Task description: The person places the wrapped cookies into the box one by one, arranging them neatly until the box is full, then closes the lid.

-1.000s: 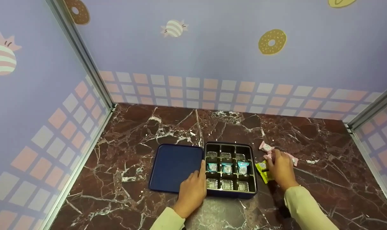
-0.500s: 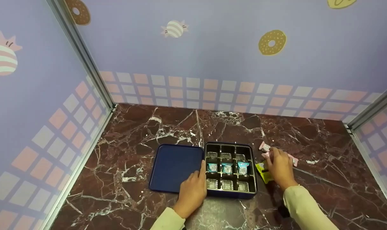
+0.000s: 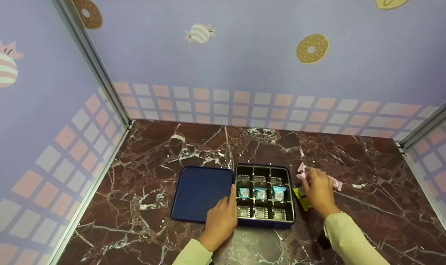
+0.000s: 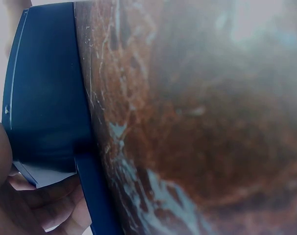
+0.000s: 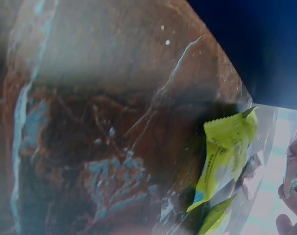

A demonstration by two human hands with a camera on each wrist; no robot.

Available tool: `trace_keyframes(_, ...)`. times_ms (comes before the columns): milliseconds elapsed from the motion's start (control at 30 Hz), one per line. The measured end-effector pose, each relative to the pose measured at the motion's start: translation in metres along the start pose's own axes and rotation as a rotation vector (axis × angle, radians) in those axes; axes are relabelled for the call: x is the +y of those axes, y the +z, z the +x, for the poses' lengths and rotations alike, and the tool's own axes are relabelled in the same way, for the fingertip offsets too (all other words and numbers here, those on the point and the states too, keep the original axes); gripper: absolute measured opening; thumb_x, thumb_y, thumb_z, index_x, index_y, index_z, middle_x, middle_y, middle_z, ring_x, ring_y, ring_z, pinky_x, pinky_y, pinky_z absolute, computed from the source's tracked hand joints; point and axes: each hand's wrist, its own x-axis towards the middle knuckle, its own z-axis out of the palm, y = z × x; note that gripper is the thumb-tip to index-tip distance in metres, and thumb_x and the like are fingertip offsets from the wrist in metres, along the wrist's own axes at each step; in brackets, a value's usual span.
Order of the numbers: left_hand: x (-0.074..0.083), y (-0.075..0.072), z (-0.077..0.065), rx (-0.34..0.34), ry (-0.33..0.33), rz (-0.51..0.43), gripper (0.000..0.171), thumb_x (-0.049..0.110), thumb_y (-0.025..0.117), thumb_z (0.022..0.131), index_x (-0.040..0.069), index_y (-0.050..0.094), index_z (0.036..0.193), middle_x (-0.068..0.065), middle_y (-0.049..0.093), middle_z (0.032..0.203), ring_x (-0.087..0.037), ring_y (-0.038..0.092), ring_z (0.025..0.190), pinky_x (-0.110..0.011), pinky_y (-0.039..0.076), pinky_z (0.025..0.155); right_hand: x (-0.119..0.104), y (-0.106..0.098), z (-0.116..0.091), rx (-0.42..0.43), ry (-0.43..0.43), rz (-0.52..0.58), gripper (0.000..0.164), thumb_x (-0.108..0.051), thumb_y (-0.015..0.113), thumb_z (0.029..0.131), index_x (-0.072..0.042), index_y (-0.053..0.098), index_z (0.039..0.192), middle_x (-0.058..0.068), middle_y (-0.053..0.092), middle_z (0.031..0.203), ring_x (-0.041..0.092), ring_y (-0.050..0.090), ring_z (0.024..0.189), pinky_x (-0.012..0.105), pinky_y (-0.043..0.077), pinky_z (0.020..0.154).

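Note:
A dark blue box with a divided insert lies beside its flat blue lid. Three teal wrapped candies fill its middle row; the front and back rows hold none. My left hand rests at the box's front left corner, its long finger straight along the left rim. In the left wrist view, other fingers show by the box's side wall. My right hand, right of the box, pinches a pink-wrapped candy between fingertips, held up off the table in the right wrist view.
Yellow packets lie by the box's right side, partly under my right hand. Other pink candies lie behind and beside that hand. The dark marbled table meets patterned walls at the back and sides.
My right hand has shifted slightly left, bringing the pink candy up between its fingertips. My left hand stays at the box's rim.

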Motion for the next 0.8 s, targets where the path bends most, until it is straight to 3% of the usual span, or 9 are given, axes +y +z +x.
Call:
trace_keyframes(500, 0.000, -0.002, 0.000, -0.011, -0.001, -0.013, 0.059, 0.020, 0.057, 0.094, 0.004, 0.038, 0.147, -0.005, 0.061, 0.077, -0.018, 0.056, 0.061, -0.030, 0.043, 0.046, -0.018, -0.001, 0.002, 0.025, -0.023, 0.054, 0.032, -0.014, 0.074, 0.084, -0.001, 0.062, 0.110, 0.024, 0.065, 0.107, 0.041, 0.057, 0.102, 0.051, 0.035, 0.082)
trace_keyframes(800, 0.001, -0.002, 0.000, -0.013, 0.015, 0.011, 0.061, 0.020, 0.059, 0.092, 0.004, 0.038, 0.147, -0.005, 0.061, 0.077, -0.017, 0.055, 0.060, -0.029, 0.040, 0.044, -0.026, 0.001, 0.004, 0.022, -0.024, 0.114, 0.033, -0.016, 0.076, 0.083, -0.001, 0.063, 0.109, 0.020, 0.066, 0.102, 0.039, 0.058, 0.097, 0.050, 0.039, 0.080)
